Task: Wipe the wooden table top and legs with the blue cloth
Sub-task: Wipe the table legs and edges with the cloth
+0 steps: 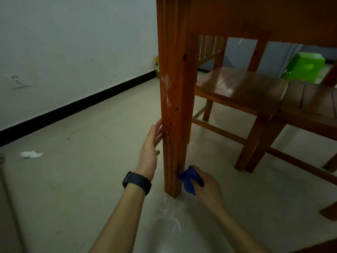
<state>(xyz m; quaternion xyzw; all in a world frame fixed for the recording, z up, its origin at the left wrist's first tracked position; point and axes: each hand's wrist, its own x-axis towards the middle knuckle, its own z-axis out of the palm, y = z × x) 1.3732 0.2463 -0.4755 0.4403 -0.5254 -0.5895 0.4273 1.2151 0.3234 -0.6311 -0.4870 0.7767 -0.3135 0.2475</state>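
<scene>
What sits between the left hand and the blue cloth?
The wooden table leg, in the head view. The left hand touches its left side; the right hand holds the blue cloth against its right side, lower down.

Light dim, cool cast. Left wall (73,42) white, scuffed; black skirting (73,108) along its base, running to the far corner; socket plate (17,82) low on the wall, far left. Floor (82,179) pale, glossy; crumpled white scrap (31,154) lying on it at left; whitish smear (169,214) on it near centre. Right: first chair (240,88), wooden, slatted seat; second chair (310,105) just beside it, nearer the right edge. Green box (306,67) beyond them, far right. Small yellow object (157,65) at far corner; possibly a bottle, too blurred to confirm.
</scene>
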